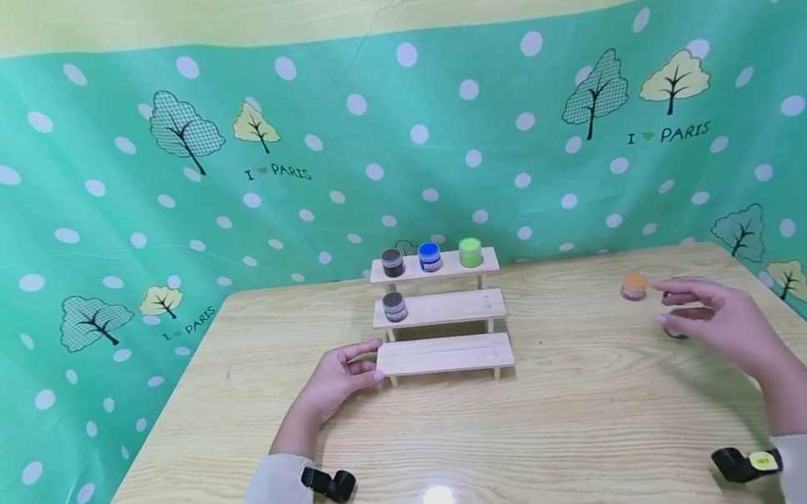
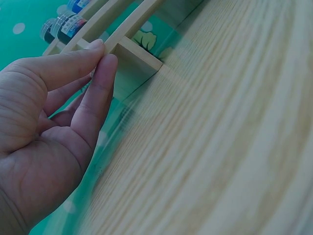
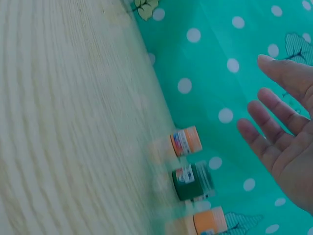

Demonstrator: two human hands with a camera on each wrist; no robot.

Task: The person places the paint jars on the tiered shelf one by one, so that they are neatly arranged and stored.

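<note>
A three-step wooden display rack stands on the table. My left hand pinches the left end of its lowest step between thumb and forefinger, close up in the left wrist view. On the top step are a black paint jar, a blue paint jar and a green paint jar. A dark grey paint jar sits at the left of the middle step. My right hand, fingers spread and holding nothing, hovers by an orange paint jar. It partly hides other jars.
In the right wrist view, a dark green jar stands between two orange ones, including a lighter orange jar. A green dotted curtain hangs behind the wooden table.
</note>
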